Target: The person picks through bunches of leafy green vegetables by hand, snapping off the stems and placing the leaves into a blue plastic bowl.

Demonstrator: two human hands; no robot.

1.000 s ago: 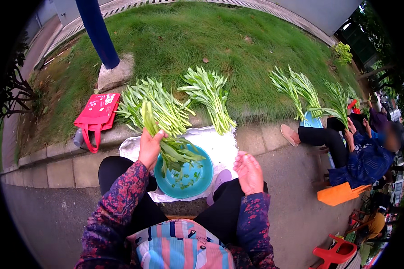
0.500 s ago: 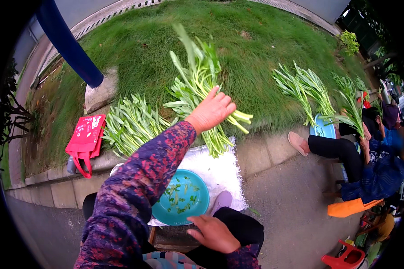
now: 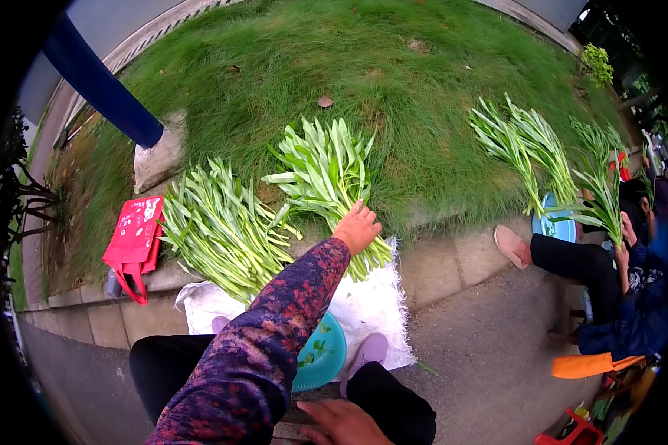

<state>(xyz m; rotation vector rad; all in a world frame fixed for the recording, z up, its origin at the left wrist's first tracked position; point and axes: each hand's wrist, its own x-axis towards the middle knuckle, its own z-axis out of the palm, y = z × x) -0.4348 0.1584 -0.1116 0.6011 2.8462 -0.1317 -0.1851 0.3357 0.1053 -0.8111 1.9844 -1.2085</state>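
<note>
My left hand [image 3: 358, 227] reaches across to the stems of a bunch of long-leaved greens that look like water spinach [image 3: 326, 167]. Its fingers are curled over the stalks, which lie from the grass onto a white woven sack [image 3: 375, 300]. Left of it, a second, wider heap of the same greens [image 3: 219, 226] rests over the curb. Below my forearm sits a turquoise basin [image 3: 332, 360] with cut green pieces in it, partly hidden by my sleeve. My right hand [image 3: 345, 424] is low by my lap, fingers stretched out and holding nothing.
A red bag [image 3: 133, 230] stands at the left on the curb, near a blue post [image 3: 100, 81]. At right, a seated person holds greens [image 3: 605, 204] beside a blue basin [image 3: 555, 222]. More greens [image 3: 523, 148] lie on the grass. A red stool [image 3: 575, 430] is lower right.
My left hand has lowered the bunch, which was raised and blurred, onto the greens on the grass edge. My right hand has drawn back toward my lap.
</note>
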